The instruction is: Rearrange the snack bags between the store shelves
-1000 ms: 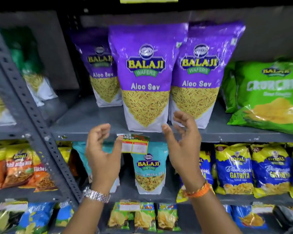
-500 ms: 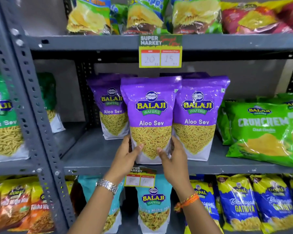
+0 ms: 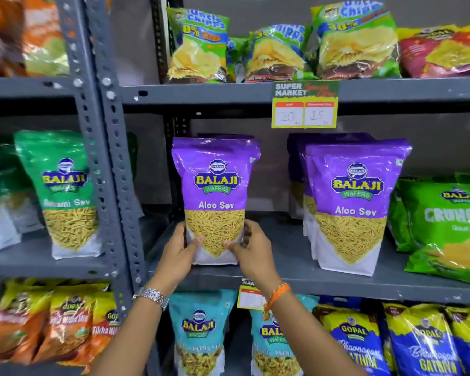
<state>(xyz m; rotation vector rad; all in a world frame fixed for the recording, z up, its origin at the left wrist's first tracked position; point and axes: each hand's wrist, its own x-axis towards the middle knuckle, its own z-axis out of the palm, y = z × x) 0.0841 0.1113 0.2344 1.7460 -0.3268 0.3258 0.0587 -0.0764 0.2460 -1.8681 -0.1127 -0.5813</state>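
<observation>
A purple Balaji Aloo Sev bag (image 3: pixel 215 185) stands upright near the left end of the grey middle shelf (image 3: pixel 296 278). My left hand (image 3: pixel 178 255) grips its lower left side and my right hand (image 3: pixel 251 253) grips its lower right side, thumbs on the front. Another purple bag sits close behind it. To the right, apart from it, stand more purple Aloo Sev bags (image 3: pixel 354 204), one in front of the others.
Green Crunchex bags (image 3: pixel 445 229) lie at the shelf's right end. A perforated grey upright post (image 3: pixel 109 169) separates a left bay with green Balaji Sev bags (image 3: pixel 65 191). Uncle Chipps bags (image 3: pixel 198 47) sit above; teal Balaji bags (image 3: pixel 198 332) and blue Gopal bags (image 3: pixel 356 346) sit below.
Both hands rose from open in front of the shelf edge to grip the front purple bag. That bag now stands further left, apart from the right-hand purple bags.
</observation>
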